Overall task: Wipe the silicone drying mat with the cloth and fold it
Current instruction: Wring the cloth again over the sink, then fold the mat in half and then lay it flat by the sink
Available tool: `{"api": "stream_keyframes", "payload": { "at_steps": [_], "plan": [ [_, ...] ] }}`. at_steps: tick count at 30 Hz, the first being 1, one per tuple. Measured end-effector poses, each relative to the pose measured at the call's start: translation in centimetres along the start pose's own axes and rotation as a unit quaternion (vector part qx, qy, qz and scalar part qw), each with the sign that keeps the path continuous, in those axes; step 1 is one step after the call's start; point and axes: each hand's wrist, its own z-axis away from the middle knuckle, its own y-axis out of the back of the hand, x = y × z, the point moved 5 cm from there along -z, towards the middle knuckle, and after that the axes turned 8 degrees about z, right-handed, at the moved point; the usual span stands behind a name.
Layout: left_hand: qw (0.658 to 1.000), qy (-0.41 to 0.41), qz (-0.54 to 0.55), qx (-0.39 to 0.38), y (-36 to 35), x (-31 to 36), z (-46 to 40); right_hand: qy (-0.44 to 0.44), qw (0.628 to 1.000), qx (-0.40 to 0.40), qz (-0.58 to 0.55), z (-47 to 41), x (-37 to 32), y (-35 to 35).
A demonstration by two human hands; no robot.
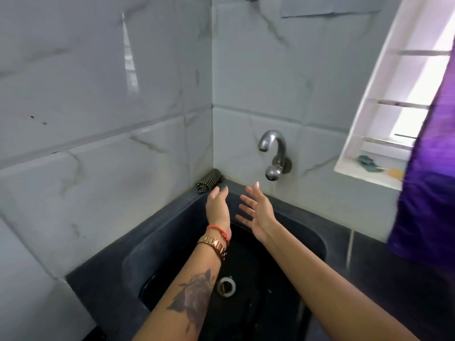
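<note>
Reaching over the sink (pixel 172 232), the left hand (pixel 218 207) and right hand (pixel 257 212) are both spread open, holding nothing. They look aimed at the checked cloth (pixel 209 182) bunched in the corner, probably to pick it up.

Head view – looks forward-down, close over corner sink (pixel 152 244).

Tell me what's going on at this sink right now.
A person reaches both bare hands out over a dark sink, holding nothing. The left hand and right hand are open, fingers spread, stretched toward the back corner. A bunched checked cloth lies there on the ledge, just beyond the left fingertips, not yet picked up. The wall tap shows no water running. No silicone drying mat is in view.
</note>
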Motion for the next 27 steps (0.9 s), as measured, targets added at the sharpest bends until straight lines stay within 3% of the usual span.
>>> {"api": "stream_keyframes", "payload": {
  "at_steps": [12, 27],
  "plan": [
    [0.992, 0.006, 0.017, -0.124, -8.9, -7.4, 23.6, 0.058, 0.994, 0.062, -0.072, 22.0, 0.2, 17.4],
    [0.947, 0.126, -0.064, -0.289, -20.1, -22.2, 49.6, 0.097, 0.947, 0.261, -0.157, 45.7, 3.6, 41.8]
  ]
}}
